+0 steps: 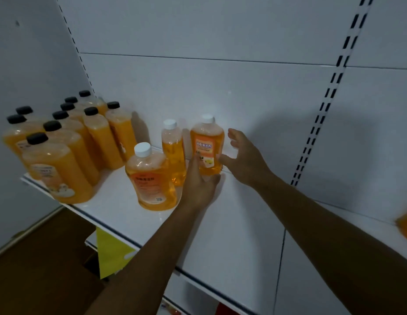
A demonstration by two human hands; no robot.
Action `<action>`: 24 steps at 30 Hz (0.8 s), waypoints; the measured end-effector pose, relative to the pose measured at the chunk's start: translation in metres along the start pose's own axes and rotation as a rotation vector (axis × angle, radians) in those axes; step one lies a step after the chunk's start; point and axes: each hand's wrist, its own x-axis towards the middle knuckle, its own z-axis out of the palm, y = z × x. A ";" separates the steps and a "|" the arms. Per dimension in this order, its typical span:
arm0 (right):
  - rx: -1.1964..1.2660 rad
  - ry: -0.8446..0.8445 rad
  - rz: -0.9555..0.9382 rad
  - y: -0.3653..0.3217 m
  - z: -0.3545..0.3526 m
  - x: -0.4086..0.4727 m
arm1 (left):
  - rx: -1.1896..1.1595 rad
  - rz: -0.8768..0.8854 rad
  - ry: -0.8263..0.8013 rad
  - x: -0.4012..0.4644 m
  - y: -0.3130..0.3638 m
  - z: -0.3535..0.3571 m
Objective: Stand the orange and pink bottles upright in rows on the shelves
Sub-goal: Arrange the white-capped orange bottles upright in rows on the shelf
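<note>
Two hands at a white-capped orange bottle on a white shelf

The left hand (199, 187) grips the lower part of an upright orange bottle (207, 144) near the back panel, while the right hand (241, 155) hovers just beside it with fingers spread. Two more white-capped bottles (151, 178) stand just left of it on the shelf (232, 235). Further left, a cluster of black-capped orange bottles (68, 142) stands in rows. A yellow tag (111, 251) hangs below the shelf edge.

Orange bottles (207, 148), white caps (142, 149) and black caps (37, 138); white shelf (232, 235).
</note>
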 end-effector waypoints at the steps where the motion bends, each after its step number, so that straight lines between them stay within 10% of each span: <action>1: 0.012 0.008 -0.007 -0.002 0.006 0.005 | -0.028 0.005 0.011 0.005 -0.003 0.001; 24: -0.055 0.183 0.071 0.036 -0.076 -0.060 | 0.066 0.032 -0.351 -0.015 -0.002 0.059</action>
